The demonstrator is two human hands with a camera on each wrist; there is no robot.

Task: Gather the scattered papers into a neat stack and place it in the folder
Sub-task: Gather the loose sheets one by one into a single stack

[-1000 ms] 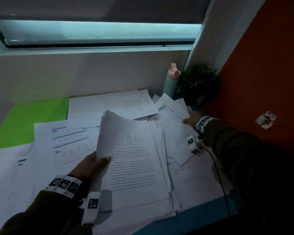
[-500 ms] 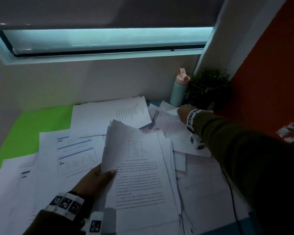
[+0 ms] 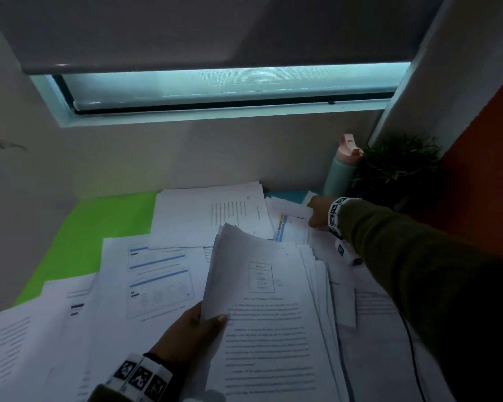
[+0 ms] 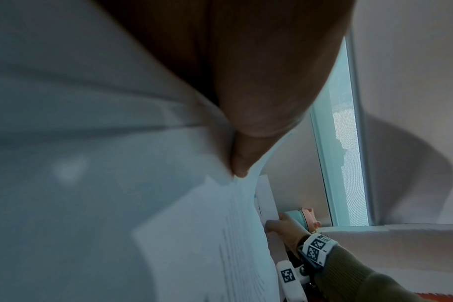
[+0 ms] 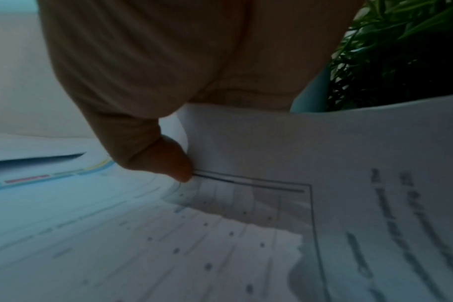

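Note:
My left hand grips the left edge of a thick, uneven stack of printed papers in the middle of the desk, thumb on the top sheet. My right hand reaches to the far right corner and pinches the edge of a loose printed sheet, lifting it off other pages; the thumb lies on that sheet. More loose sheets lie spread to the left and behind. A bright green folder lies at the back left, partly covered by papers.
A mint bottle with a pink lid and a small potted plant stand in the back right corner, right behind my right hand. A wall with a window closes the back; an orange partition is on the right.
My right hand has moved from the sheets at the stack's right side further back toward the bottle and has taken hold of a loose sheet. The left hand keeps its hold on the stack.

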